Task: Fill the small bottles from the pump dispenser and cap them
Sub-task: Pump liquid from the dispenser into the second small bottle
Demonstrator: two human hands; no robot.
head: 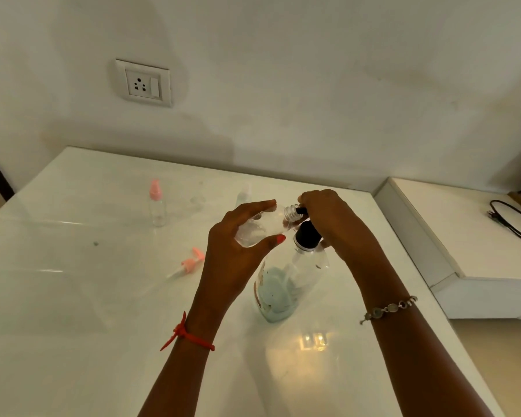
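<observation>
The left grip [235, 256] holds a tilted small bottle [260, 229]; right grip [331, 220] clasps pump dispenser [309, 261], label [276, 293] unreadable.

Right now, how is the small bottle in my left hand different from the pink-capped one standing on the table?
The held bottle is uncapped, its threaded neck bare; the pink-capped bottle has its cap on. The held bottle lies tilted sideways, neck at the pump dispenser; the pink-capped bottle stands upright on the table. The left hand grips the held bottle; nothing touches the pink-capped bottle. Both are small and clear.
</observation>
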